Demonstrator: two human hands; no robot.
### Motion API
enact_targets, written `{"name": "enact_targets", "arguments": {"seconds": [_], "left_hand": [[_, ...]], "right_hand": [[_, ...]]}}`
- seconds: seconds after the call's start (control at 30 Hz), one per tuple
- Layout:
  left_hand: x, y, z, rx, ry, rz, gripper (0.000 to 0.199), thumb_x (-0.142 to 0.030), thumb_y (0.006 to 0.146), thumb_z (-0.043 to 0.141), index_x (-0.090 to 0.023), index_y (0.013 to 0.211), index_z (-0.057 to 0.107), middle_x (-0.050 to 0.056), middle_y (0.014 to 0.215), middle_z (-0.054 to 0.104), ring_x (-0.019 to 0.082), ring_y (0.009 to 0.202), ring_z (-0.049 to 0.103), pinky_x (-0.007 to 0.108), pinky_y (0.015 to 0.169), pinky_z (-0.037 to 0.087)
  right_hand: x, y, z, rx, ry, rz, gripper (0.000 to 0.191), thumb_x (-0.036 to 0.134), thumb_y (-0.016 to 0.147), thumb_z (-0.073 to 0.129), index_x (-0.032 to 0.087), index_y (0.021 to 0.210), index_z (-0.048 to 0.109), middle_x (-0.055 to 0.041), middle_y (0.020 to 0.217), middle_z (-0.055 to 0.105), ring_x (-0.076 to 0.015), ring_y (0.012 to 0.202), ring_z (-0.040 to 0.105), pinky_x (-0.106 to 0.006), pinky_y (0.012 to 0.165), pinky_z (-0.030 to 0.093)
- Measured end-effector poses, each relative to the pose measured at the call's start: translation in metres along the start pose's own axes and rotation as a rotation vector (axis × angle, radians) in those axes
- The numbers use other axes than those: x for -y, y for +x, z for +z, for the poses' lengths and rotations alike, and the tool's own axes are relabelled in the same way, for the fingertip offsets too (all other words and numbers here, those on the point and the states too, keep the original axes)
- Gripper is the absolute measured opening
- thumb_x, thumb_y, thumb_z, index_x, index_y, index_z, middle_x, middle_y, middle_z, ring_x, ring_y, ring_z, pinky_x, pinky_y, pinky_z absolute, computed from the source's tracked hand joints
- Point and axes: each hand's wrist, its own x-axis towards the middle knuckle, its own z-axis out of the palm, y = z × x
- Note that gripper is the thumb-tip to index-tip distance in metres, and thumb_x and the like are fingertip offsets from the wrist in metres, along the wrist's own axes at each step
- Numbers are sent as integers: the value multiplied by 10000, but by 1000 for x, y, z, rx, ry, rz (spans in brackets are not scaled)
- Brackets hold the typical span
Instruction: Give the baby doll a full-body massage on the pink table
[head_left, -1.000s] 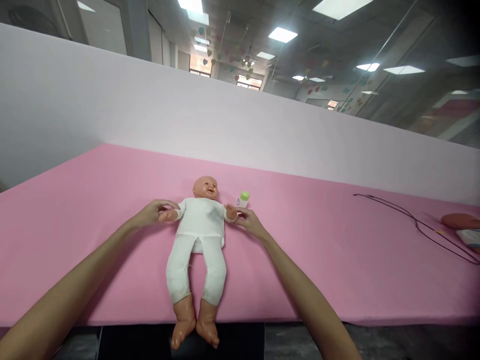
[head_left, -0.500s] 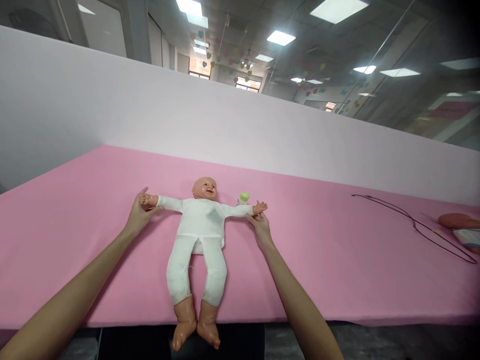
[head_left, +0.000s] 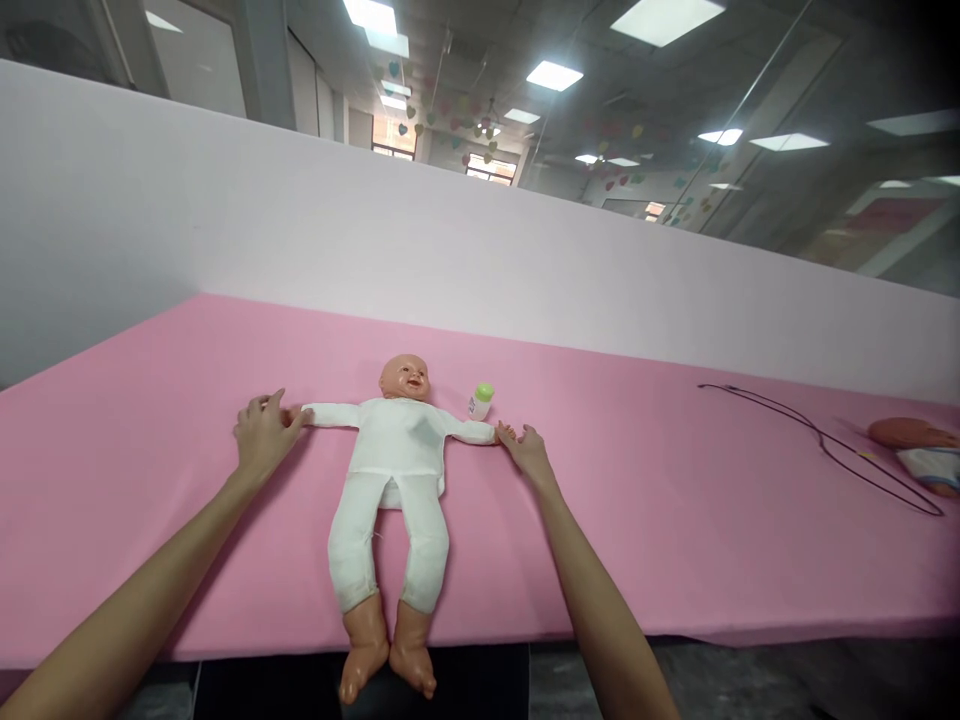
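doll (head_left: pixel 397 440) in white clothes is lying face up on the pink tabletop (head_left: pixel 637 520), its head pointing away from me, its arms spreading to both sides and its bare feet hanging over the near edge, above a black surface (head_left: pixel 465 680). my left hand (head_left: pixel 266 430) is meeting the doll's hand on that side, fingers half curling and thumb reaching toward it; my own hand is partly hiding the contact, so i cannot tell whether i am gripping. my right hand (head_left: pixel 527 450) is touching the other small hand, thumb and fingers bending loosely and partly parting; how firmly they are holding, i cannot tell. a small bottle with a lime-green cap (head_left: pixel 481 403) is sitting just beyond that sleeve, near my fingertips, and is crowding the space there. well off to the right a thin dark cord (head_left: pixel 817 430) is looping toward a brownish thing with white cloth (head_left: pixel 913 437). behind everything, a white partition (head_left: pixel 450 260) is closing off the far side.
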Motion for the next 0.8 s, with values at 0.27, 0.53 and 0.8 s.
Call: {"name": "enact_targets", "arguments": {"seconds": [0.27, 0.53, 0.8], "left_hand": [[-181, -16, 33, 446, -1002, 356, 552, -607, 981, 581, -174, 1303, 697, 161, 1429, 645, 306, 1344, 585, 422, 1132, 469], [-282, -18, 114, 935, -1335, -357, 802, -579, 1090, 49, -72, 1553, 463, 215, 1691, 342, 234, 1585, 305, 361, 1270, 287], [-282, -15, 114, 889, -1381, -371, 694, -565, 1101, 205, -131, 1473, 600, 159, 1682, 364, 224, 1590, 277, 372, 1247, 316]], "right_hand": [[51, 16, 3, 61, -147, -130, 690, 511, 922, 562, 182, 1523, 486, -185, 1488, 488, -288, 1138, 669, -446, 1038, 541], [56, 39, 38, 85, -373, -568, 621, 147, 919, 399, 30, 1523, 479, -247, 1633, 416, -328, 1543, 373, -547, 1260, 342], [68, 21, 44, 167, -250, -536, 663, 395, 1069, 298, -5, 1586, 411, -238, 1669, 381, -320, 1608, 265, -527, 1317, 224]]}}
